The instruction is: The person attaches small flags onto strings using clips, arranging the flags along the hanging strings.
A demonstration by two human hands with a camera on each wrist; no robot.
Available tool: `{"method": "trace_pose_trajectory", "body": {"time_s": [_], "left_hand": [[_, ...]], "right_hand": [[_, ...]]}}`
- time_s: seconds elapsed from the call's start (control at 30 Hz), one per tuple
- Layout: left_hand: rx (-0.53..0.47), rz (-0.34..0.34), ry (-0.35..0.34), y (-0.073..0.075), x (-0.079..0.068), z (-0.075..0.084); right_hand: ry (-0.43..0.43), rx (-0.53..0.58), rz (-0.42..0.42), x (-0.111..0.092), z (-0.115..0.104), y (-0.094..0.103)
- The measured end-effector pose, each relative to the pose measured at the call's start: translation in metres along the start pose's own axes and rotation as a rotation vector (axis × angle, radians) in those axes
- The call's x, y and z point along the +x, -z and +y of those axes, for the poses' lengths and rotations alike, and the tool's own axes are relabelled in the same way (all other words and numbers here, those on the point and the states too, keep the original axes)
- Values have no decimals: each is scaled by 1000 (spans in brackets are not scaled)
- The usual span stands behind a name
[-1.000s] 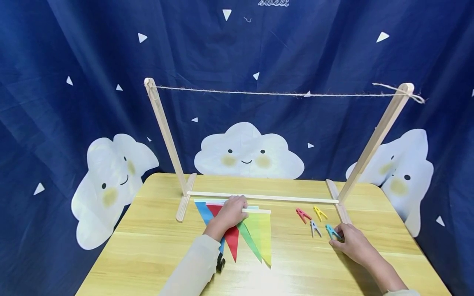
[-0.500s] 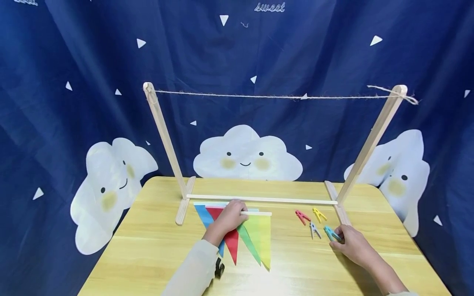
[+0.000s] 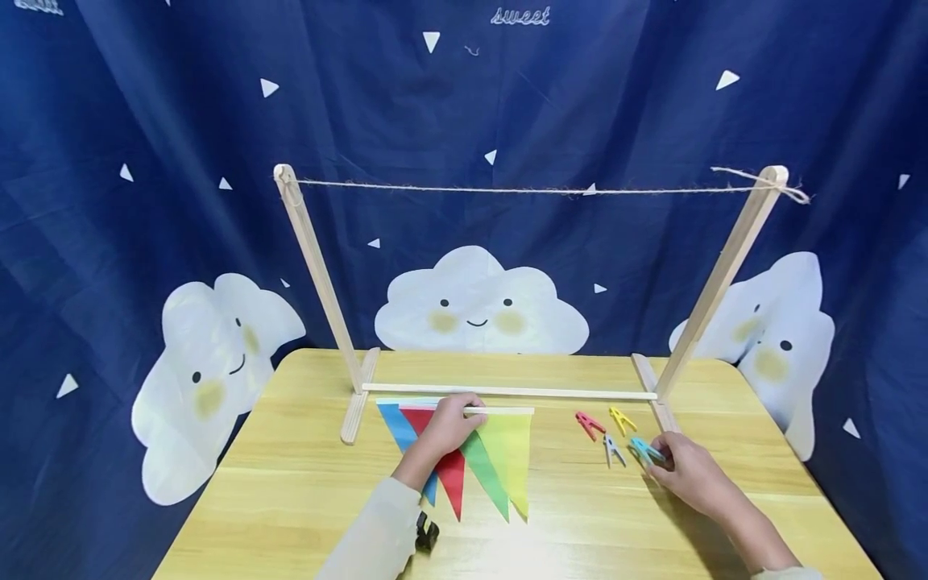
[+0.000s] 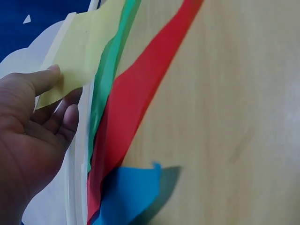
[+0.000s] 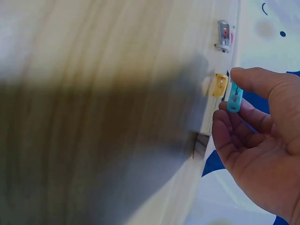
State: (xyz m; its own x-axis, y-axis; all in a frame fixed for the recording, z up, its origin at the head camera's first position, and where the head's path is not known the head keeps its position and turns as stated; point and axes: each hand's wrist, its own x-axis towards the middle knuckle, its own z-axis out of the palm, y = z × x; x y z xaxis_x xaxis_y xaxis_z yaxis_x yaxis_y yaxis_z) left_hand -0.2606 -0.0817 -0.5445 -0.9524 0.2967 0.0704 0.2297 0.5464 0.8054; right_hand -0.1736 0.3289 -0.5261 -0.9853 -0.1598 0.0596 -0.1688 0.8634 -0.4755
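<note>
My left hand pinches the white top band of a yellow pennant between thumb and fingers. In the left wrist view, that yellow pennant is lifted at its band. Beside and under it lie a green pennant, a red pennant and a blue pennant, overlapping in a fan. At the right, my right hand pinches a teal clothespin between thumb and fingers. In the right wrist view the teal clothespin appears end-on.
A red clothespin, a yellow clothespin and a grey clothespin lie left of my right hand. Behind stands a wooden frame with a string across its top. A black object is by the left sleeve.
The yellow pennant's top band has come up slightly, nearer the frame's bottom bar. The teal clothespin has turned a little in my right fingers. The head view has shifted slightly.
</note>
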Motion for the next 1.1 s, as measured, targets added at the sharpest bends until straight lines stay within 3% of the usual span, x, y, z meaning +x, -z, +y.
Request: {"method": "trace_pose_trajectory", "body": {"time_s": [0.23,0.53,0.9,1.1], "left_hand": [[-149,24,11,1,-2,3],[-233,64,-32,4,-4,14],[-306,104,-49,7,-7,32],[-313,132,-61,8,-8,41]], "right_hand": [[10,-4,25,4,-3,6],[83,-9,100,3,-5,11],[209,-39,301,13,-17,18],[256,-45,367,16,-27,26]]}}
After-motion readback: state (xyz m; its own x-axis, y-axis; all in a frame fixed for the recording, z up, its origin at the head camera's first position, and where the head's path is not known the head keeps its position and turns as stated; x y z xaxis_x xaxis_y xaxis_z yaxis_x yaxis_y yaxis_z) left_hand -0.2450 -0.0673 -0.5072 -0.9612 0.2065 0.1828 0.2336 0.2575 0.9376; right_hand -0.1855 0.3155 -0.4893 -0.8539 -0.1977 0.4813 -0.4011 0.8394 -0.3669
